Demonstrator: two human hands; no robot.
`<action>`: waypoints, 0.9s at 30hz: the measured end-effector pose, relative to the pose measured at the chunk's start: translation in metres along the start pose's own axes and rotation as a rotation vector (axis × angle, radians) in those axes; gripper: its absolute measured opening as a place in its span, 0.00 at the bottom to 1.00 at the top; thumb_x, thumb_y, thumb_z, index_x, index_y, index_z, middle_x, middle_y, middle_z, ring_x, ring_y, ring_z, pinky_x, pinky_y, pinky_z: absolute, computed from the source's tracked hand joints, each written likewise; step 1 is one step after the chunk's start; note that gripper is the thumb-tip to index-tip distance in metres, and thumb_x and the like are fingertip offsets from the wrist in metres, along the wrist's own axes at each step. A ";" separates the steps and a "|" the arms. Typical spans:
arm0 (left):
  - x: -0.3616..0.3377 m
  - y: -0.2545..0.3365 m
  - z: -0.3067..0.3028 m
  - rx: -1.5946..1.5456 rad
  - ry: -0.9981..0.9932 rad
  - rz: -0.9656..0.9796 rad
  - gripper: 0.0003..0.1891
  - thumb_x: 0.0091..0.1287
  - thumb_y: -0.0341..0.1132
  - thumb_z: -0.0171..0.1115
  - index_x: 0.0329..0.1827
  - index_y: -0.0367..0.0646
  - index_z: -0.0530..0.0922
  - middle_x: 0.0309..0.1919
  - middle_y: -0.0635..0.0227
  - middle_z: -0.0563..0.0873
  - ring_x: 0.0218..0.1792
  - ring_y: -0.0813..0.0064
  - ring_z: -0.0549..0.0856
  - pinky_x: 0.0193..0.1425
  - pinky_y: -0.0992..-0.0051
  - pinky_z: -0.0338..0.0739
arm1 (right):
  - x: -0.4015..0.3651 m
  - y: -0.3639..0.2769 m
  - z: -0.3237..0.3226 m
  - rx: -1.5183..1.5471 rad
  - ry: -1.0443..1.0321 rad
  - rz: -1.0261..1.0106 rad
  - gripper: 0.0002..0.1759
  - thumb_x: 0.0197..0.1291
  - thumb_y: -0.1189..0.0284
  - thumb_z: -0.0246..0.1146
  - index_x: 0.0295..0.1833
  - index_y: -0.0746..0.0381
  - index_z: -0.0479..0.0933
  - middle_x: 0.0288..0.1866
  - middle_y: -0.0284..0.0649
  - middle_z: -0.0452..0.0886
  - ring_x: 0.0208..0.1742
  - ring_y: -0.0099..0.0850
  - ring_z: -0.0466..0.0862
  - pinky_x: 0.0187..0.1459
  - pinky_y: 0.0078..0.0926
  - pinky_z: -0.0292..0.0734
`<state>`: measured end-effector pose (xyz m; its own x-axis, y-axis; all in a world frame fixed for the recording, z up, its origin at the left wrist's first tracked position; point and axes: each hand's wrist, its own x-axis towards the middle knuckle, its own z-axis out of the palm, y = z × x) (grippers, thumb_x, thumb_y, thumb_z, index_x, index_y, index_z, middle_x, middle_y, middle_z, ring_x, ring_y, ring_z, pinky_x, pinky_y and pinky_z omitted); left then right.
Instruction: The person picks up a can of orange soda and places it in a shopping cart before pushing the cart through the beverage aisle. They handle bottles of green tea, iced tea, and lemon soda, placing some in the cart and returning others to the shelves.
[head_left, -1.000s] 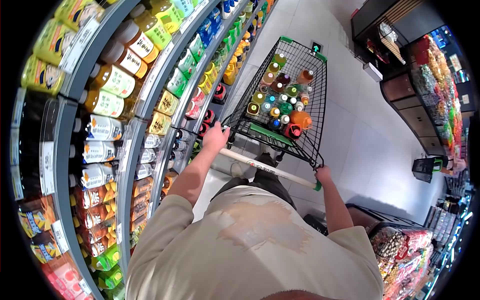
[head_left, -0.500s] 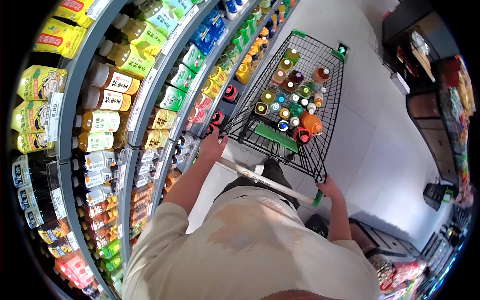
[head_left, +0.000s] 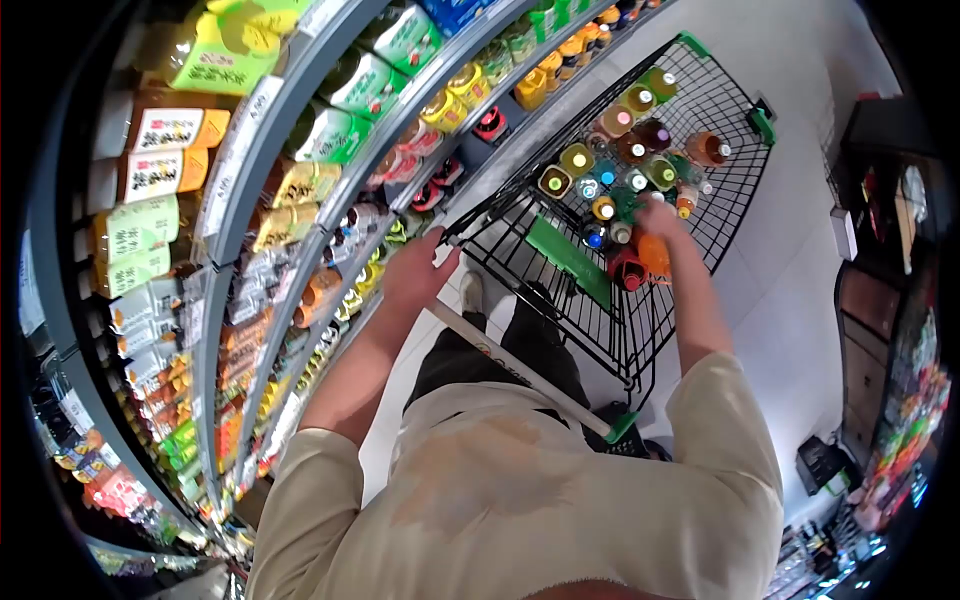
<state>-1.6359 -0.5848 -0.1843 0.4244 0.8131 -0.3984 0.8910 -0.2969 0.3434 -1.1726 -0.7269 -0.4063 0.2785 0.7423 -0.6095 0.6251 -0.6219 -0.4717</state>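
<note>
A black wire shopping cart (head_left: 735, 215) with green corners stands ahead of me, many capped drink bottles upright inside it. My left hand (head_left: 415, 270) is closed round the left end of the cart's pale handle bar (head_left: 510, 362). Over the bottles, my right hand (head_left: 660, 220) reaches into the cart, its fingers curled down at a bottle top and partly hidden. Just below that hand are an orange bottle (head_left: 655, 258) and a red bottle (head_left: 625, 268). A brown bottle (head_left: 707, 149) leans to the right of the group.
Curved shelves (head_left: 235, 240) packed with drinks and price tags run close along my left. The grey tiled floor (head_left: 770, 300) extends right of the cart. Dark display units (head_left: 868, 330) and a black basket (head_left: 825, 468) stand at the right.
My right hand has left the right end of the handle and moved forward into the cart, among the bottles. My left hand stays on the handle. The cart appears farther right in view.
</note>
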 end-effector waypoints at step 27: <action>0.007 -0.008 -0.002 0.006 -0.037 0.001 0.22 0.67 0.53 0.61 0.54 0.46 0.78 0.34 0.57 0.85 0.37 0.53 0.87 0.42 0.57 0.81 | -0.003 -0.009 -0.048 -0.193 0.659 -0.098 0.13 0.62 0.63 0.66 0.48 0.58 0.78 0.39 0.53 0.86 0.37 0.54 0.86 0.39 0.50 0.80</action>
<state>-1.6403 -0.5755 -0.1880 0.4305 0.7937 -0.4297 0.8917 -0.3003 0.3386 -1.1443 -0.7116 -0.3697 0.5606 0.8276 -0.0269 0.7716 -0.5339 -0.3459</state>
